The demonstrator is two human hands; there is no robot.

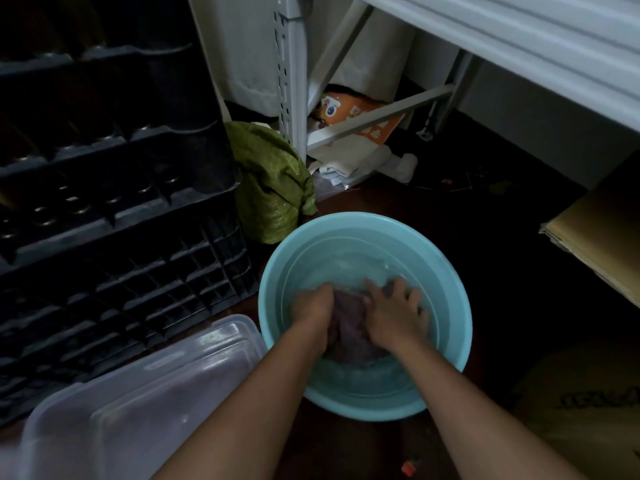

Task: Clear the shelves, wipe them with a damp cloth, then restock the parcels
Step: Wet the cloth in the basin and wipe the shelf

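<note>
A light blue basin (446, 271) holding water stands on the dark floor. In it lies a bunched purplish cloth (351, 327), partly under water. My left hand (313, 311) grips the cloth from its left side with curled fingers. My right hand (394, 311) lies over the cloth's right side, fingers spread and curled onto it. Most of the cloth is hidden between the two hands. A grey metal shelf (519, 39) runs across the upper right, with its upright post (292, 81) behind the basin.
Black plastic crates (114, 209) are stacked at the left. A clear lidded plastic box (138, 393) sits at the lower left. A green sack (273, 188) leans behind the basin. An orange package (363, 112) and white bags lie under the shelf. Cardboard (599, 237) lies at the right.
</note>
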